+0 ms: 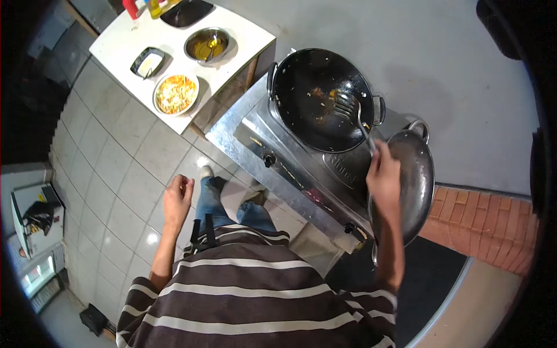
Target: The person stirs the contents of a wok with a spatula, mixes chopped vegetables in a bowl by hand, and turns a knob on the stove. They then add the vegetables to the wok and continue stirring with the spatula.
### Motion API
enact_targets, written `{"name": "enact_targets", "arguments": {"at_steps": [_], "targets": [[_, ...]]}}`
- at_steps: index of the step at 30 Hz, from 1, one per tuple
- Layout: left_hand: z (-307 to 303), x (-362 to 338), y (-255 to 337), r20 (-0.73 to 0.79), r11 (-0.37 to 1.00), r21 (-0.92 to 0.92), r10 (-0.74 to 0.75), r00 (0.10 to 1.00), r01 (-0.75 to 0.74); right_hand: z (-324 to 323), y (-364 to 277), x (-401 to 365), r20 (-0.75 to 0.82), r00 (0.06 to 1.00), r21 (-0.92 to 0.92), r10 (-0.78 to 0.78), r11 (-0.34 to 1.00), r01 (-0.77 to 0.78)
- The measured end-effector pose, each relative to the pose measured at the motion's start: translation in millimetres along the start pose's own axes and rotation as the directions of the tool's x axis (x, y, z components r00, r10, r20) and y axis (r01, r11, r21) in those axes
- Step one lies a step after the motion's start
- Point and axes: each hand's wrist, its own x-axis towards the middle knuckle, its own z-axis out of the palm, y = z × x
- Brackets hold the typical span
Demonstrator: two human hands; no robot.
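Note:
My right hand (384, 174) is closed around the handle of a slotted metal spatula (346, 107). The spatula's head lies inside a black two-handled wok (307, 124), over bits of browned food scattered on the wok's bottom. That wok sits on the left burner of a metal gas stove (299, 168). Beneath my right forearm a second, larger metal wok (415, 174) rests on the stove's right side. My left hand (178, 197) hangs over the floor beside my leg, its fingers curled in and nothing seen in them.
On a white table (125, 40) at the upper left stand a bowl of shredded vegetables (176, 94), a steel bowl with yellow liquid and a spoon (207, 45), a small dark dish (148, 62), a black tray (185, 13) and bottles. A brick ledge (481, 223) lies to the right.

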Motion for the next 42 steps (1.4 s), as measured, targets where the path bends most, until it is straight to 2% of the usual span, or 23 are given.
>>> {"name": "enact_targets", "arguments": {"at_steps": [1, 3, 5, 6, 7, 9, 10, 11, 13, 14, 19, 22, 23, 25, 27, 30, 32, 33, 36, 37, 39, 40, 42], "targets": [[3, 10, -5, -0.003, 0.999, -0.023, 0.029, 1.000, -0.029, 0, -1, 17, 0.048, 0.999, -0.014, 0.007, 1.000, -0.007], [-2, 30, 8, 0.057, 0.998, -0.042, 0.053, 0.997, -0.051, -13, 9, 54, 0.031, 0.995, -0.138, -0.092, 0.986, 0.095], [-8, 57, 17, 0.160, 0.993, -0.067, 0.107, 0.981, -0.098, -15, 17, 94, 0.245, 0.968, -0.125, 0.062, 0.992, -0.031], [-9, 75, 18, 0.175, 0.989, -0.078, 0.141, 0.974, -0.129, -15, 8, 107, 0.235, 0.954, -0.194, 0.187, 0.971, -0.142], [-14, 88, 18, 0.187, 0.982, -0.082, 0.181, 0.966, -0.169, -14, 2, 117, 0.223, 0.951, -0.185, 0.215, 0.967, -0.176], [-23, 116, 15, 0.248, 0.977, -0.105, 0.206, 0.947, -0.185, -14, -9, 138, 0.461, 0.747, -0.295, 0.479, 0.876, -0.380], [-27, 129, 12, 0.274, 0.975, -0.115, 0.216, 0.937, -0.191, -5, 0, 143, 0.521, 0.689, -0.230, 0.504, 0.860, -0.455], [-31, 140, 8, 0.290, 0.971, -0.125, 0.232, 0.928, -0.204, 7, 7, 141, 0.510, 0.682, -0.237, 0.524, 0.848, -0.475], [-35, 167, 0, 0.349, 0.963, -0.175, 0.254, 0.902, -0.204, 20, -3, 143, 0.653, 0.574, 0.131, 0.494, 0.672, -0.729], [-32, 179, -7, 0.361, 0.955, -0.209, 0.275, 0.891, -0.210, 22, -4, 145, 0.700, 0.522, 0.190, 0.488, 0.577, -0.794], [-33, 218, -5, 0.468, 0.940, -0.200, 0.338, 0.817, -0.275, -8, -12, 133, 0.640, 0.484, 0.160, 0.597, 0.513, -0.843], [-29, 231, -7, 0.468, 0.946, -0.213, 0.318, 0.824, -0.244, 4, -12, 138, 0.653, 0.375, 0.023, 0.658, 0.478, -0.878], [-26, 233, -7, 0.470, 0.943, -0.220, 0.326, 0.820, -0.249, 11, -14, 142, 0.647, 0.375, 0.025, 0.664, 0.473, -0.881], [-23, 237, -3, 0.474, 0.930, -0.274, 0.353, 0.807, -0.247, 23, -11, 149, 0.699, 0.435, 0.195, 0.567, 0.434, -0.879], [-21, 238, 3, 0.482, 0.928, -0.282, 0.357, 0.800, -0.243, 20, -8, 148, 0.705, 0.441, 0.217, 0.556, 0.423, -0.880], [-19, 237, 11, 0.483, 0.923, -0.298, 0.366, 0.795, -0.244, 8, -11, 130, 0.640, 0.461, 0.175, 0.615, 0.467, -0.867], [-17, 237, 13, 0.479, 0.923, -0.302, 0.364, 0.799, -0.239, 10, -12, 117, 0.533, 0.497, -0.013, 0.685, 0.593, -0.805], [-14, 237, 13, 0.478, 0.923, -0.301, 0.364, 0.800, -0.240, 14, -12, 118, 0.533, 0.498, -0.012, 0.684, 0.594, -0.804], [-10, 234, 16, 0.469, 0.915, -0.321, 0.378, 0.798, -0.245, 34, -20, 123, 0.659, 0.527, 0.296, 0.537, 0.459, -0.838], [-10, 232, 21, 0.478, 0.921, -0.307, 0.368, 0.797, -0.241, 33, -16, 121, 0.663, 0.527, 0.303, 0.532, 0.453, -0.838], [-9, 229, 25, 0.486, 0.925, -0.295, 0.361, 0.796, -0.239, 23, -6, 119, 0.602, 0.568, 0.252, 0.561, 0.541, -0.803], [-8, 228, 26, 0.473, 0.925, -0.298, 0.357, 0.806, -0.235, 20, 6, 116, 0.610, 0.530, 0.189, 0.589, 0.541, -0.819], [-5, 225, 30, 0.456, 0.926, -0.300, 0.352, 0.817, -0.231, 24, 13, 118, 0.611, 0.530, 0.171, 0.588, 0.556, -0.813]]}}
